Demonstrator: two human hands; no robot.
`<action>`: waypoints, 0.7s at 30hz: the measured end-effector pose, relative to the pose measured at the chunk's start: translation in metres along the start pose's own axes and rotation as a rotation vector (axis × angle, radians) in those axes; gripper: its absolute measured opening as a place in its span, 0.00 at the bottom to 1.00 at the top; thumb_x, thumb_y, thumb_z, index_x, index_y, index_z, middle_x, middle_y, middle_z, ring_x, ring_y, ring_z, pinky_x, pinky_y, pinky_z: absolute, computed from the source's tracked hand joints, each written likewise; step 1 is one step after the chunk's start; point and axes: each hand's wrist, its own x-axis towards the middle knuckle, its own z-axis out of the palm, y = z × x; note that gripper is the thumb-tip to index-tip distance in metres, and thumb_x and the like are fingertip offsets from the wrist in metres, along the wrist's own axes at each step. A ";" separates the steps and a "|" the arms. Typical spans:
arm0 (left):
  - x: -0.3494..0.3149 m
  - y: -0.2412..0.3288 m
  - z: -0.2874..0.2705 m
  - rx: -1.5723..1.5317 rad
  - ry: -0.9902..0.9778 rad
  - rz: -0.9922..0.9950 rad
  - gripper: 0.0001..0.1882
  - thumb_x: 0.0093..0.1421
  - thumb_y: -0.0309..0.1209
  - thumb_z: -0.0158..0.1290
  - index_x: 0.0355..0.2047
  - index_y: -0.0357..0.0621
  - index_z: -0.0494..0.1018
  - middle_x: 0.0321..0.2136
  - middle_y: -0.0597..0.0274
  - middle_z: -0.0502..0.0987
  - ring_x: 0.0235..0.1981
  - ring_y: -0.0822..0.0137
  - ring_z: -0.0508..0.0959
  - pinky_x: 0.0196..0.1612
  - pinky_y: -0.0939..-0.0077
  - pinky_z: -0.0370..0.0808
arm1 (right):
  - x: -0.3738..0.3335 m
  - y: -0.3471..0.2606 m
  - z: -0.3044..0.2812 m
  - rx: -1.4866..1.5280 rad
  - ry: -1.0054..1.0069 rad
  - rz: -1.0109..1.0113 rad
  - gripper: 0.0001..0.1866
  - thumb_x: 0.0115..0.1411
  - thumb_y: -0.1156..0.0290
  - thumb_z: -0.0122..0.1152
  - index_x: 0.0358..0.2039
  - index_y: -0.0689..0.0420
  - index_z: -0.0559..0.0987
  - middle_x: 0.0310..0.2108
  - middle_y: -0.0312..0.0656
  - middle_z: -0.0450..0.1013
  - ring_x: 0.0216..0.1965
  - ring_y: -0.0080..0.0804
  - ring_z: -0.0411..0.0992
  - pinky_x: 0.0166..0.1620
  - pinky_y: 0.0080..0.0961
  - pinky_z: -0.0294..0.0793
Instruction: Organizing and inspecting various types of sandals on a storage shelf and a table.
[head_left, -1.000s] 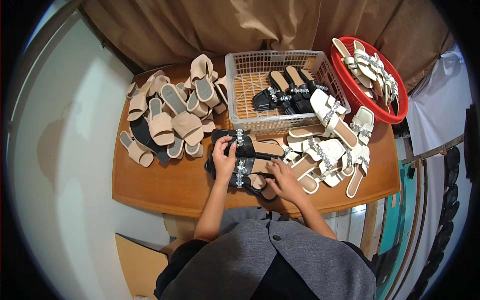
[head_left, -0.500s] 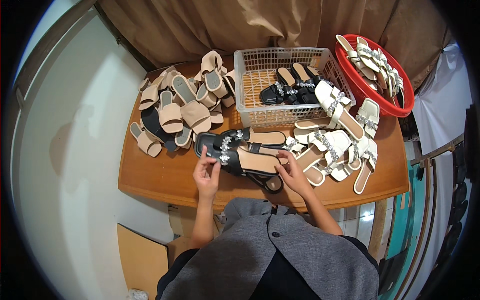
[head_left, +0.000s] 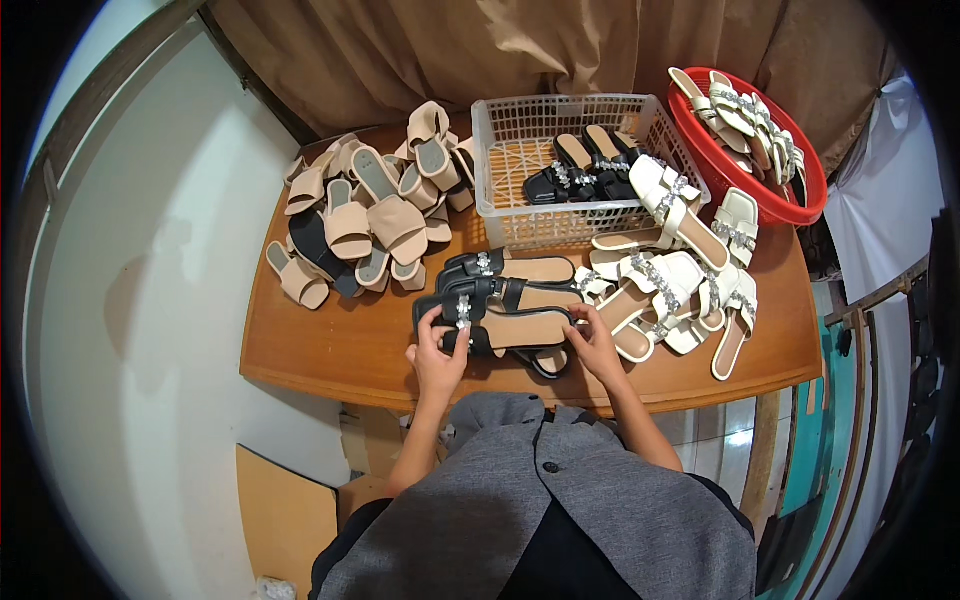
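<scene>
Between my two hands lies a black sandal (head_left: 525,329) with a tan insole and a jewelled strap, its toe pointing left. My left hand (head_left: 440,362) grips it by the strap near the toe, thumb and fingers closed round the side. At the heel end, my right hand (head_left: 596,350) pinches the edge of the sole. Other black sandals (head_left: 540,269) lie just behind and partly under it on the wooden table (head_left: 300,345).
Beige slides (head_left: 350,225) are heaped at the left. A clear plastic basket (head_left: 545,223) holding black sandals (head_left: 575,155) stands at the back. White jewelled sandals (head_left: 680,285) crowd the right, before a red basin (head_left: 818,190) of more white pairs. A brown curtain (head_left: 450,50) hangs behind.
The held sandal has turned flatter and come down over the other black sandals. My left hand has moved right and slightly lower with it; my right hand keeps hold near the heel.
</scene>
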 end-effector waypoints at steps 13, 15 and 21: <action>-0.025 0.049 0.021 -1.347 -0.478 -0.265 0.32 0.60 0.32 0.44 0.61 0.46 0.43 0.53 0.47 0.63 0.52 0.64 0.66 0.54 0.72 0.61 | 0.017 -0.017 -0.008 0.383 0.295 -0.112 0.32 0.58 0.76 0.49 0.60 0.61 0.48 0.61 0.47 0.46 0.57 0.30 0.55 0.54 0.25 0.59; -0.027 0.051 0.019 -1.451 -0.489 -0.265 0.32 0.59 0.35 0.44 0.61 0.47 0.43 0.54 0.46 0.61 0.53 0.62 0.64 0.55 0.70 0.59 | 0.013 -0.027 -0.008 0.765 0.265 0.038 0.36 0.59 0.73 0.49 0.62 0.57 0.41 0.63 0.46 0.42 0.57 0.30 0.56 0.54 0.25 0.60; -0.027 0.047 0.016 -1.676 -0.639 -0.322 0.36 0.58 0.43 0.44 0.61 0.48 0.42 0.55 0.46 0.60 0.56 0.57 0.61 0.58 0.63 0.55 | 0.015 -0.036 -0.002 1.128 -0.029 -0.039 0.34 0.62 0.49 0.40 0.61 0.56 0.46 0.61 0.48 0.50 0.55 0.40 0.61 0.53 0.34 0.66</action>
